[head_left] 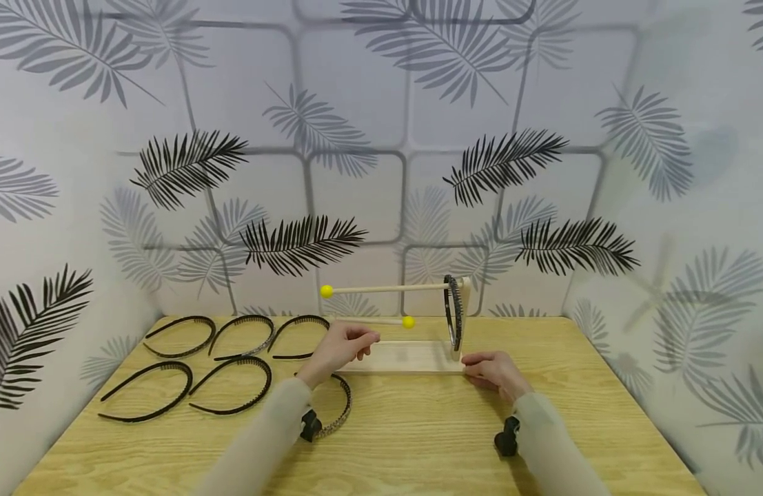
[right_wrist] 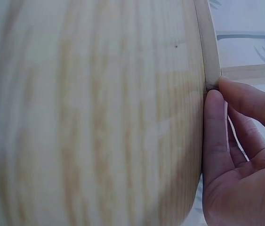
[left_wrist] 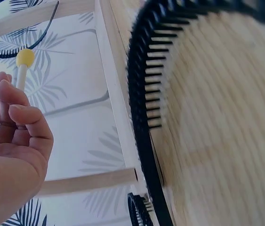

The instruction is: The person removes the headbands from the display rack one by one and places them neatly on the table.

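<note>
A wooden stand (head_left: 412, 357) has a flat base, an upright at its right end and two thin rods tipped with yellow balls (head_left: 327, 291). One black toothed headband (head_left: 453, 313) hangs on the upper rod against the upright. My right hand (head_left: 494, 372) pinches the base's near right corner between thumb and index finger, as the right wrist view shows. Over the base's left part, my left hand (head_left: 340, 350) has loosely bent fingers with nothing seen between them. The lower rod's yellow ball (left_wrist: 25, 57) appears just beyond those fingers. Below the left wrist lies another headband (head_left: 340, 413), partly covered by the forearm.
Several dark headbands (head_left: 185, 382) lie in two rows on the left of the wood-grain table (head_left: 418, 441). Behind the stand rises a wall (head_left: 356, 200) with a leaf pattern, which also closes off both sides. A black wrist camera (head_left: 507, 437) sits on the right wrist.
</note>
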Tool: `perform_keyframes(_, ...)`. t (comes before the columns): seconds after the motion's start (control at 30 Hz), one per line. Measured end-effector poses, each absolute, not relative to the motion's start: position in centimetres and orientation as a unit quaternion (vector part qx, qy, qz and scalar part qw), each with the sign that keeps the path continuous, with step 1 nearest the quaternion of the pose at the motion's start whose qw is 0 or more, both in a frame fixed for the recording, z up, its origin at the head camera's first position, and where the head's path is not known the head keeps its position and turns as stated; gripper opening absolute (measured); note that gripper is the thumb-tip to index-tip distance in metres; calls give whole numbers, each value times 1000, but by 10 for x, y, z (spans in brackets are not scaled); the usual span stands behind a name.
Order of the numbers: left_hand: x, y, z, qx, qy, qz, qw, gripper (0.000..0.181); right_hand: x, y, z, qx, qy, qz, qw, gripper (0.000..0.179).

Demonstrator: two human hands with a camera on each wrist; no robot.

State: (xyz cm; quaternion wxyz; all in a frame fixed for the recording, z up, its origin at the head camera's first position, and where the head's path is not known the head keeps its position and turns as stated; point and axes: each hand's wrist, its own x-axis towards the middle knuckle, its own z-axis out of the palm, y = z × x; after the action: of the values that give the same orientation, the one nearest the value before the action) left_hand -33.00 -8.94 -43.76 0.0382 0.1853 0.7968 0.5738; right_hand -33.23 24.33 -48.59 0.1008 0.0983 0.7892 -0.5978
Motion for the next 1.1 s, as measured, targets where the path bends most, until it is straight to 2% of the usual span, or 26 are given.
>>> perform_keyframes(0.23, -332, -74, -437, 168, 789, 589, 39, 23, -334, 245, -487, 97, 787, -600, 104, 31)
perform_keyframes(0.7, -338, -36, -433, 189, 745, 639, 35, 24, -334, 245, -480, 102, 790, -596, 102, 31)
perform_keyframes(1.1, -338, -2, -433, 200, 717, 666, 36, 34, -334, 241, -486, 108, 785, -603, 93, 29)
